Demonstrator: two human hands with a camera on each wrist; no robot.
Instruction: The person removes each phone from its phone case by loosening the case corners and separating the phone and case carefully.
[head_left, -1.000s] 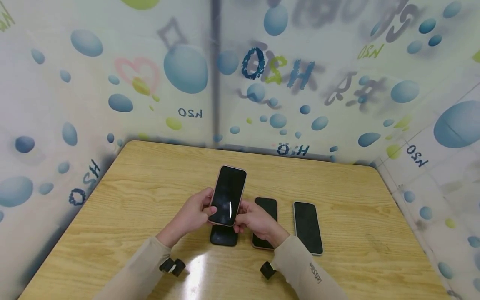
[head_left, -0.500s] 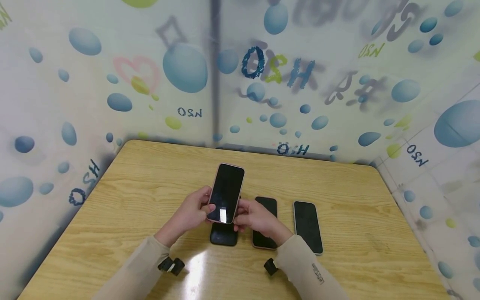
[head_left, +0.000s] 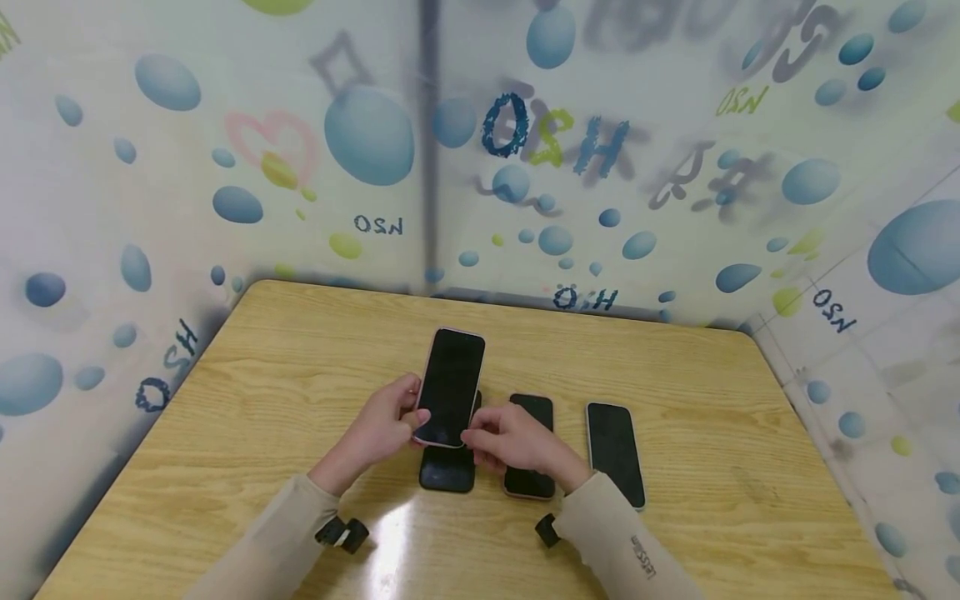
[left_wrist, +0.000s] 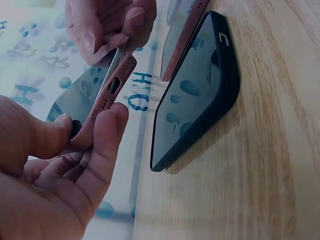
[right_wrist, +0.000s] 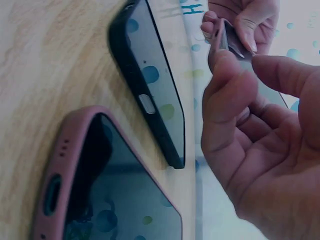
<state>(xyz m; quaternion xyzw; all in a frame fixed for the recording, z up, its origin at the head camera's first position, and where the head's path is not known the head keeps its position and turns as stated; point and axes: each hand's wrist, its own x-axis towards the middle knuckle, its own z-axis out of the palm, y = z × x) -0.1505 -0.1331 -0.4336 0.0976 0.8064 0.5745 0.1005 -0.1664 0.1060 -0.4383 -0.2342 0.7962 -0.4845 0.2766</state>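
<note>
My left hand point(head_left: 381, 422) grips a phone in a pink case point(head_left: 452, 383) above the table, thumb over the screen's lower left and fingers beneath. Its charging port end, seen in the left wrist view, points back toward me. At the phone's lower right corner, my right hand point(head_left: 517, 439) pinches with thumb and index finger; the other fingers curl below. Under the held phone lies a phone in a black case point(head_left: 447, 472), partly hidden. Another pink-cased phone point(right_wrist: 145, 192) lies to its right, partly behind my right hand.
Farther right lies a phone with a light rim point(head_left: 615, 454), screen up. The wooden table point(head_left: 300, 358) meets a wall point(head_left: 360, 258) printed with blue drops at its back. Small black wrist cameras point(head_left: 342, 533) hang below both cuffs.
The held phone has shifted slightly left. My right hand has moved from the phone's right edge to its lower right corner, and its thumb and index finger now come together there.
</note>
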